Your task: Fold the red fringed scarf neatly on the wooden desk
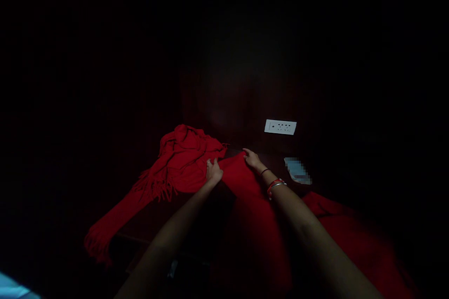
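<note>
A fringed red scarf point(185, 152) lies bunched on a dark surface, with one tasselled end trailing to the lower left. Another stretch of red cloth point(245, 182) runs from between my hands down toward me; whether it joins the bunched scarf cannot be made out. My left hand point(214, 173), with a ring on one finger, is closed at this cloth's left edge, beside the bunched part. At the far right corner my right hand point(251, 159) pinches the cloth. Its wrist carries a dark band and a red and silver bracelet. The fingertips are partly hidden in the dim light.
A white socket plate point(280, 127) is on the dark wall behind. Right of my right hand lies a phone-shaped, blurred-out object point(298, 171). More red fabric point(351, 229) spreads at the lower right. A pale blue patch point(14, 287) shows at the bottom left corner.
</note>
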`<state>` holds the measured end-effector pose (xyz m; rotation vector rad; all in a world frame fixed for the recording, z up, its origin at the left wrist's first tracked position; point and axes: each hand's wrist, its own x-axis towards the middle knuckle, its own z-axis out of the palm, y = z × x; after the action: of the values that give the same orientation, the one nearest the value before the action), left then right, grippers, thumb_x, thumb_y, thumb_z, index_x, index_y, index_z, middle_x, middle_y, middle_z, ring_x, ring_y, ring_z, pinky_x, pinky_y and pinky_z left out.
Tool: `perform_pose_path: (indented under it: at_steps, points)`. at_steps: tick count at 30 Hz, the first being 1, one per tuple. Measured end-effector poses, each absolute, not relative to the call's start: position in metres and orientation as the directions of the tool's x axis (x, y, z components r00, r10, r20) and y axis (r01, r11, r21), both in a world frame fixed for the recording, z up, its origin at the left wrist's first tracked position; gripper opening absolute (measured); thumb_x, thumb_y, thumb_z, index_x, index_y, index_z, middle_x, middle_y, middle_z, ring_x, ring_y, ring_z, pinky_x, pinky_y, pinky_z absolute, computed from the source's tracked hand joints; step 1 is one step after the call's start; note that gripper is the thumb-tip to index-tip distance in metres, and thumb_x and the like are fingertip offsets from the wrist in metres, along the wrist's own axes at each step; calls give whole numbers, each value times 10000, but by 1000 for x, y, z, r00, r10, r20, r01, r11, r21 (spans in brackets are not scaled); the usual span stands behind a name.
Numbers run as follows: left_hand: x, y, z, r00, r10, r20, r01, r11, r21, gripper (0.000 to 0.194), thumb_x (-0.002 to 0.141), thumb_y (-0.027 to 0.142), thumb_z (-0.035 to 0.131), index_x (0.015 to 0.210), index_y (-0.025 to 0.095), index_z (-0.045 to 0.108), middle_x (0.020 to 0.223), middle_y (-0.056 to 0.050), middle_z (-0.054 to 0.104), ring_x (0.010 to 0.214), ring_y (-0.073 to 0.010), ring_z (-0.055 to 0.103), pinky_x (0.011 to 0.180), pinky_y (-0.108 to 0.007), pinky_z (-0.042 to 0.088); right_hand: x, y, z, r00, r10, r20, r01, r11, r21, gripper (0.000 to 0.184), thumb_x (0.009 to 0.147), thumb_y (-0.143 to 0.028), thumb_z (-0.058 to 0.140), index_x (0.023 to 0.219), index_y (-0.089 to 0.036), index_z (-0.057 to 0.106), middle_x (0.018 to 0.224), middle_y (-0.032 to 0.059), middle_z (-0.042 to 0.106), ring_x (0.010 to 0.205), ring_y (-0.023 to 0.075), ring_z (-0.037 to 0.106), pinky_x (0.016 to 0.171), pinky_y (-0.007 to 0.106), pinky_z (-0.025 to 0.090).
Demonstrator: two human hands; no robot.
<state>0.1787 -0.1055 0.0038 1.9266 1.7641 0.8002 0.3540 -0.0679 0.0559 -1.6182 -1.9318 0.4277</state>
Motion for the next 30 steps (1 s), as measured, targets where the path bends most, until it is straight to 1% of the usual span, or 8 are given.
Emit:
perform_pose_path:
  at_steps: [3,6,10,15,18,21,25,30]
  points:
    - [184,-129,0,159,935,317,860,-289,420,481,834,267,387,1288,154,276,1391,-146,141,1269,-280,133,990,-416,224,355,-83,53,-70,970,231,814,189,-549,539,786,-170,416,1300,-72,288,1245,157,433,1126,191,413,936,271,304]
    - [183,-140,-7,482,855,193,832,-516,205,515,832,410,366,1297,205,279,1402,-97,161,1278,-259,114,1001,-416,196,374,-107,52,-80,977,199,873,165,-458,568,822,-264,390,1313,-28,232,1273,180,392,1171,205,360,956,271,275]
    - [183,-144,-6,478,877,-49,871,-466,158,544,846,483,264,1322,221,236,1400,-83,174,1271,-281,128,1000,-457,166,427,-152,45,-209,977,-54,955,191,-227,628,772,-403,469,1297,-101,306,1299,146,375,1180,236,351,944,305,292]
    - [206,-155,3,528,830,178,837,-544,56,458,880,379,228,1299,206,294,1396,-70,196,1275,-225,151,1026,-411,138,483,-198,36,-203,967,-153,970,177,-169,583,738,-432,502,1229,-132,415,1195,139,492,1065,230,473,851,284,374]
    - [224,-163,0,605,787,126,778,-617,120,514,858,490,205,1321,267,224,1408,-25,158,1279,-224,131,1014,-420,169,495,-207,39,-223,957,-186,968,195,-157,373,746,-374,501,1026,-139,574,1023,123,598,940,221,540,781,277,400]
    - [232,-164,-6,575,818,1,808,-568,156,589,817,583,198,1330,294,185,1409,-20,145,1279,-253,109,1007,-452,147,503,-210,46,-263,954,-146,952,231,-201,269,776,-344,448,810,-137,618,859,103,632,826,203,559,748,283,400]
    - [231,-158,-13,561,828,15,819,-557,139,621,802,609,186,1335,291,171,1410,-23,140,1280,-245,108,1016,-433,124,522,-222,64,-189,972,138,865,231,-444,426,822,-423,293,869,-110,578,836,97,609,772,180,547,703,288,417]
    - [230,-154,-15,535,844,48,833,-536,138,690,763,665,179,1338,284,161,1409,-33,143,1279,-249,117,1011,-432,138,545,-246,79,-260,958,-124,815,149,-560,626,696,-533,471,1169,-124,456,1010,117,576,867,201,550,751,330,429]
